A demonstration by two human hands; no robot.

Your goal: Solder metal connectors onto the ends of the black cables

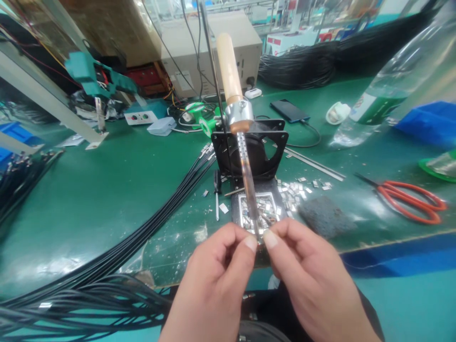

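- Clock directions run from the tip of the soldering iron (248, 175), which stands steeply tilted, wooden handle between 11 and 12 o'clock, tip pointing down between the two thumbs
- The left hand (219, 273), at 8 o'clock, presses thumb and forefinger together in a pinch; whatever lies between them is too hidden to tell
- The right hand (311, 273), at 4 o'clock, pinches likewise, its grip equally hidden; a narrow gap parts the two thumbs, and whether the fingertips meet underneath I cannot tell
- Just beyond, at 12 o'clock, a metal-rimmed tray (241, 211) holds small metal pieces, and farther along stands a black square-framed fan (260, 164)
- At 10 o'clock a black-handled screwdriver (217, 187) lies on the green workbench (114, 175)
- Scattered metal tabs (294, 192) lie between 1 and 2 o'clock
- Between 2 and 3 o'clock sits a grey porous pad (326, 216), with orange-handled scissors (388, 191) beyond it
- A bundle of black cables (156, 225) sweeps from 11 towards 9 o'clock
- Well apart, a black smartphone (289, 111) lies between 12 and 1, and a clear plastic bottle (379, 102) between 1 and 2
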